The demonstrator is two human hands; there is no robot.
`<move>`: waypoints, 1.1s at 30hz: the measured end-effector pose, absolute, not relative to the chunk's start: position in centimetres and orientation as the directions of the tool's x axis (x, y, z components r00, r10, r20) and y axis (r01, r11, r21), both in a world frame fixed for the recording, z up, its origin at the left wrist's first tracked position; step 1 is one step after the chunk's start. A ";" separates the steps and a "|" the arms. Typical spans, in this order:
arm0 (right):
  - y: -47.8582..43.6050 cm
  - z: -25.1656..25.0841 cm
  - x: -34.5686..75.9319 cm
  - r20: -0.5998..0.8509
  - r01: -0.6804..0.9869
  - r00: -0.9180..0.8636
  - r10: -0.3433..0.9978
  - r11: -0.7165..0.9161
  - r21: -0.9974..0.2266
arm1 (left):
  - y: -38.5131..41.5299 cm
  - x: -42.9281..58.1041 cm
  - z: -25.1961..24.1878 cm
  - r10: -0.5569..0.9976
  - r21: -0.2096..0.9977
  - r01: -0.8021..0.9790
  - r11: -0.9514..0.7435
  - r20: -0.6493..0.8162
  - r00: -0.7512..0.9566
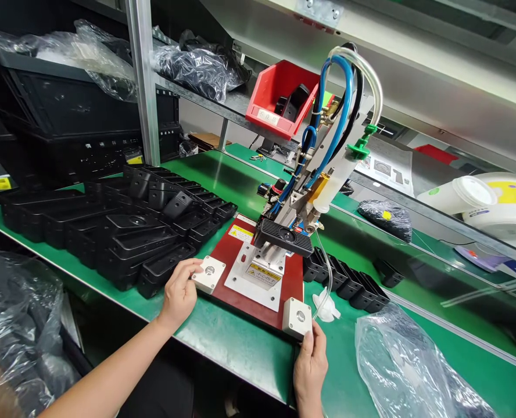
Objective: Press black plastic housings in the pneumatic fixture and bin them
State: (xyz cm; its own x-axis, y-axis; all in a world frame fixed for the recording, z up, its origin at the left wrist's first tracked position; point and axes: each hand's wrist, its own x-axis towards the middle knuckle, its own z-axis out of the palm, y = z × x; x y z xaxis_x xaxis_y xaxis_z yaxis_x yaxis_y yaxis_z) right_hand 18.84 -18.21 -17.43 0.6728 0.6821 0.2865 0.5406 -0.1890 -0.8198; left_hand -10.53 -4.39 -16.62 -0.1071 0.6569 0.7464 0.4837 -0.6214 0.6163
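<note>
A small press-like machine stands on a dark red base plate [227,252] at the bench's front edge. A black plastic part [284,237] lies on its fixture under a head with blue hoses [340,98]. My left hand [178,293] rests with curled fingers against the white button box [209,274] at the plate's left corner. My right hand [310,363] touches the white button box [297,317] at the right corner, fingers together along its side. Neither hand holds a loose object.
Stacks of black plastic housings [122,232] fill the bench left of the machine, and a row of black parts [349,281] lies to its right. Clear plastic bags [410,371] sit at front right and front left. A red bin [279,96] sits on the shelf behind.
</note>
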 end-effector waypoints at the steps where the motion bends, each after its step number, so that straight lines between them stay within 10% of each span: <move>1: -18.2 -17.4 18.8 0.287 0.541 0.673 0.682 -0.189 -0.820 | -4.4 -10.5 -16.6 0.657 0.617 0.484 -0.621 0.746 -0.109; 33: -18.1 -17.3 18.9 0.307 0.558 0.679 0.667 -0.197 -0.806 | -4.5 -10.4 -16.3 0.658 0.622 0.480 -0.619 0.744 -0.116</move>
